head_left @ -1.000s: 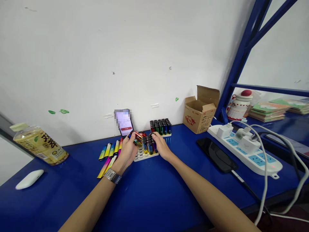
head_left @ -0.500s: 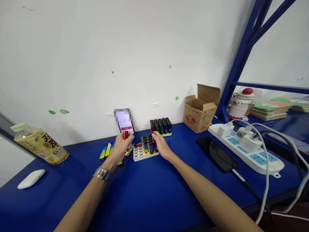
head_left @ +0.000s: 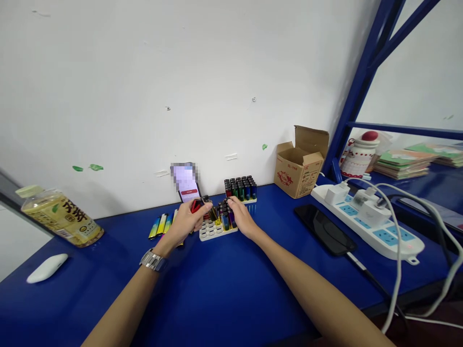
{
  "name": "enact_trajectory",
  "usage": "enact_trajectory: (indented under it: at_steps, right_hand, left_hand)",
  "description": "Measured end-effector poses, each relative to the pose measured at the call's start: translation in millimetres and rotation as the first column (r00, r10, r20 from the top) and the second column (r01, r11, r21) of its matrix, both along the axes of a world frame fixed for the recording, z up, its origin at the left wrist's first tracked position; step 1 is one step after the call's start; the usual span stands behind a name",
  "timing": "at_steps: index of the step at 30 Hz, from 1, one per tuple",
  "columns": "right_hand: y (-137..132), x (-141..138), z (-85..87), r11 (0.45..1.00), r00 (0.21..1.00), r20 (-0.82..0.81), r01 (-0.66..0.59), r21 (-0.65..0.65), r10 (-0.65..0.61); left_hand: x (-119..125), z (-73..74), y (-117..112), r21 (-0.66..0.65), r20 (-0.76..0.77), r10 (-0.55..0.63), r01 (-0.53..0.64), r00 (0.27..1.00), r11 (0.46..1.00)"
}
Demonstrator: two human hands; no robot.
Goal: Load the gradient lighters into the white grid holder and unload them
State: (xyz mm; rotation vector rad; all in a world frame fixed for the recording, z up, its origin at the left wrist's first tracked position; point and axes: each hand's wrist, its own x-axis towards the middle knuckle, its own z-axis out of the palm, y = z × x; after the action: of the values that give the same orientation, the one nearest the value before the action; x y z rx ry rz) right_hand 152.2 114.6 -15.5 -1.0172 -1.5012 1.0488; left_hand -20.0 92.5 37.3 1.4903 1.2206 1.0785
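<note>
A white slotted tray [head_left: 210,232] stands on the blue table [head_left: 231,284], partly filled with upright colourful lighters [head_left: 224,217]. My left hand [head_left: 186,221], with a metal watch on the wrist, is closed on a red lighter [head_left: 197,205] held sideways just over the tray's left end. My right hand [head_left: 243,218] rests against the tray's right side, fingers curled on the lighters there. A second, full tray of lighters [head_left: 240,188] stands behind by the wall. Several loose rainbow lighters [head_left: 161,223] lie left of my left hand.
A phone [head_left: 187,184] leans on the wall behind the trays. A bottle [head_left: 58,216] and a white mouse [head_left: 47,268] lie at left. At right are an open cardboard box [head_left: 300,163], a dark phone [head_left: 324,230] on a cable and a white power strip [head_left: 365,220].
My left hand went left to the loose lighters, then came back to the tray's left end with a red lighter. My right hand stayed at the tray.
</note>
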Motion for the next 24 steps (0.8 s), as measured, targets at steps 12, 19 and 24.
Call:
enact_trajectory:
  at_steps: [12,19,24]
  right_hand:
    - [-0.9,-0.2,-0.5,1.000,1.000,0.005,0.006,-0.004,-0.006]
    - [-2.5,0.7,1.8,1.000,1.000,0.014,-0.005,0.005,0.005]
    - [-1.3,0.0,0.1,1.000,1.000,0.014,0.005,-0.013,-0.005]
  left_hand:
    - [-31.8,22.3,-2.8,-0.235,-0.649,0.034,-0.243,0.760,0.941]
    - [-39.2,21.8,3.3,-0.021,-0.822,0.088,-0.184,0.563,0.983]
    - [-50.6,8.3,6.2,0.178,-0.932,0.214,-0.147,0.293,0.973]
